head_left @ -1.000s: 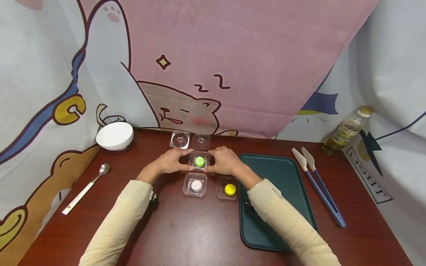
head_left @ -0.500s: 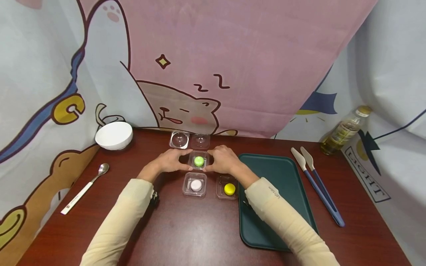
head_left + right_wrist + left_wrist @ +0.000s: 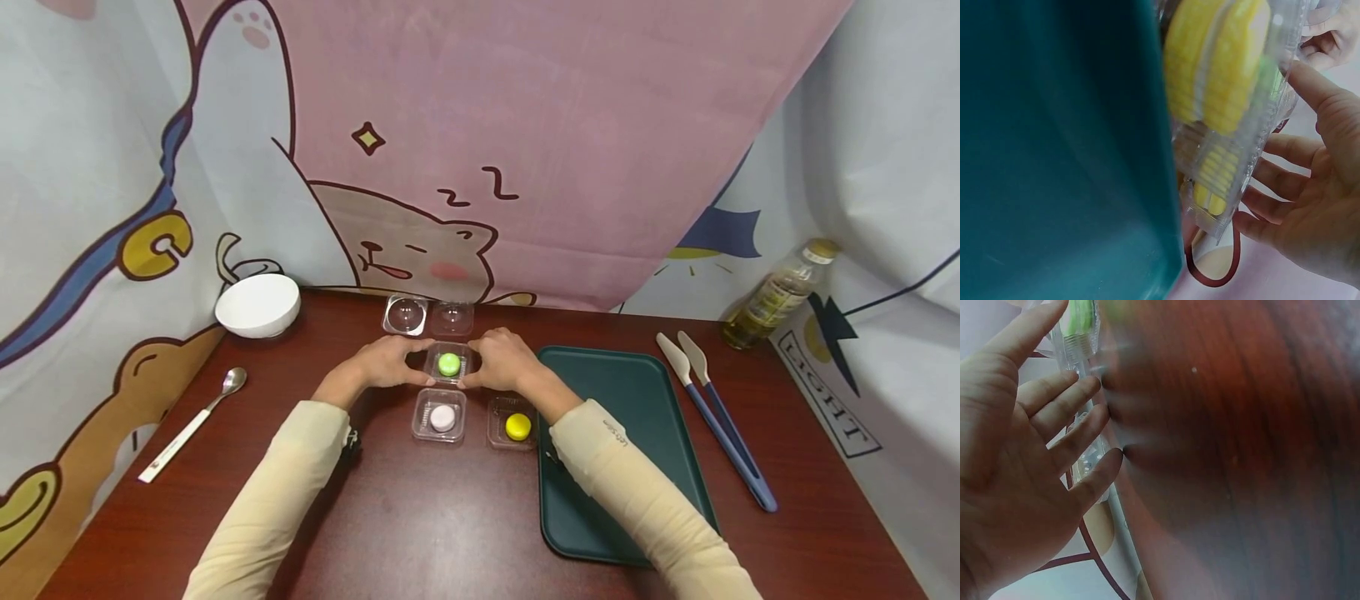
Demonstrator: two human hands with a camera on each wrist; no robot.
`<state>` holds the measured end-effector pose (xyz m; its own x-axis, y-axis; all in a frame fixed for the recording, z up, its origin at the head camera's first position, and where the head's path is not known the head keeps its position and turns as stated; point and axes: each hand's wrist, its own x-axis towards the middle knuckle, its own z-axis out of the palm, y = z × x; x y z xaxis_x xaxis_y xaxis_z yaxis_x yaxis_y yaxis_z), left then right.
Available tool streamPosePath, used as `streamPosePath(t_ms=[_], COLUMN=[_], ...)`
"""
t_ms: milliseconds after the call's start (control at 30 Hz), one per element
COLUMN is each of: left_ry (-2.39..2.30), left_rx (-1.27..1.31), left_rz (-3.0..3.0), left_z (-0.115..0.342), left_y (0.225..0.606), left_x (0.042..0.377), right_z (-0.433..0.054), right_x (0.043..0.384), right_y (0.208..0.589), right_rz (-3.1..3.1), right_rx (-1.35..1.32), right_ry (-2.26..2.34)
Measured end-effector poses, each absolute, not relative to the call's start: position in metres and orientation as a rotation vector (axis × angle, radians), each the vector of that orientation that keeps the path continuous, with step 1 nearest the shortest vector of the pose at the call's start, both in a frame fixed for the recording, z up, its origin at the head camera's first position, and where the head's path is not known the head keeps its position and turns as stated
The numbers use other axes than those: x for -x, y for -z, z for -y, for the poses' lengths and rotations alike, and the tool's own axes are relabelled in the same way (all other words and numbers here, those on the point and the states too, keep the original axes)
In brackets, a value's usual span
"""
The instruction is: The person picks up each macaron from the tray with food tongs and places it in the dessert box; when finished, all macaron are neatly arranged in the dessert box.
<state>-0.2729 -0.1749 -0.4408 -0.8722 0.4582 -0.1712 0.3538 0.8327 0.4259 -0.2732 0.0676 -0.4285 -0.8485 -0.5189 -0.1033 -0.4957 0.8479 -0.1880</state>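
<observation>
In the head view, a small clear plastic box (image 3: pixel 432 372) with a green macaron (image 3: pixel 449 364) sits between both hands. My left hand (image 3: pixel 382 362) holds its left side, thumb at the near corner and fingers at the far one. My right hand (image 3: pixel 504 360) holds the right side the same way. In the left wrist view, the other fingertips (image 3: pixel 1116 456) reach down to the table. Just in front stands a plastic box (image 3: pixel 422 429) with a pale pink macaron (image 3: pixel 442 418). Another plastic box (image 3: pixel 497 438), right of it, bears a yellow macaron (image 3: pixel 518 427).
Two clear domed plastic pieces (image 3: pixel 406 316) lie by the back wall. A dark green tray (image 3: pixel 615 467) is under the right forearm. Blue-handled tongs (image 3: pixel 731 442) and an oil bottle (image 3: pixel 776 296) are at right. A white bowl (image 3: pixel 258 307) and a spoon (image 3: pixel 191 429) are at left.
Almost nothing differs. Both hands stay around the green macaron's box, and the forearms shift only slightly.
</observation>
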Motion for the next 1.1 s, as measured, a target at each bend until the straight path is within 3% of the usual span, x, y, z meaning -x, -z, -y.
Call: streamPosePath(t_ms=[1100], left_ry=[-0.883], left_rx=[-0.549], left_rz=[-2.724], left_z=[0.19], left_y=[0.437], left_x=[0.268], right_z=[-0.081], right_x=[0.272], right_y=[0.422], right_rz=[-2.856], right_rx=[0.777], right_ry=[0.299])
